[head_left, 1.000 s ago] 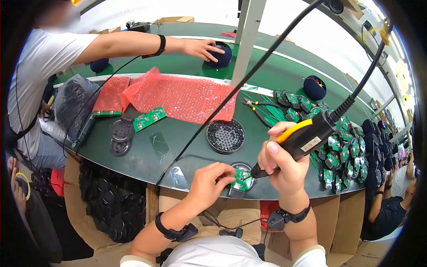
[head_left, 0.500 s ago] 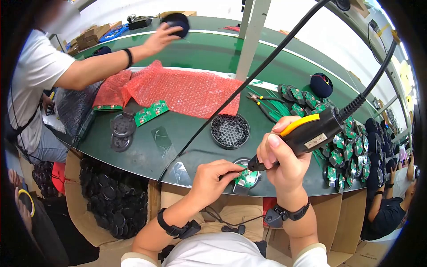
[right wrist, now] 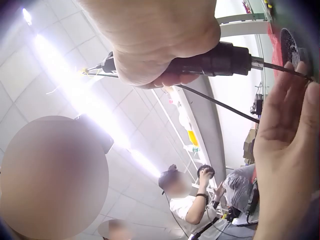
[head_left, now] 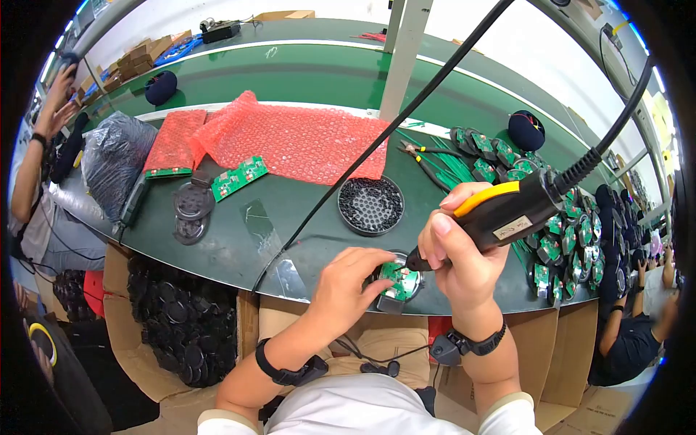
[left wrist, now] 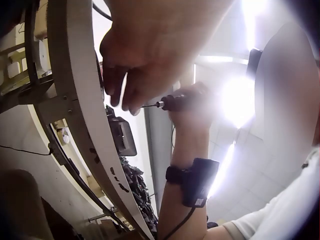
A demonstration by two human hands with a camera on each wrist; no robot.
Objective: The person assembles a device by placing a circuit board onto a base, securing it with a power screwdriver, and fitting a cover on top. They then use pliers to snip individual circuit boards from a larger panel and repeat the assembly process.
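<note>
Head view: your right hand (head_left: 467, 262) grips a black-yellow plastic screwdriver (head_left: 507, 217); left hand (head_left: 344, 288) half-curled, hold unclear; tilting could scratch the green circuit board (head_left: 400, 283), five o'clock.

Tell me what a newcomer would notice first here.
Probably the black and yellow power screwdriver in the right hand, its tip down at a green circuit board by the table's near edge. Next, the red bubble wrap across the middle, and the heap of board-topped round parts at right.

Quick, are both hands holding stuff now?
Left hand: at the small green circuit board; can't tell if gripping.
Right hand: closed around the black and yellow screwdriver.
</note>
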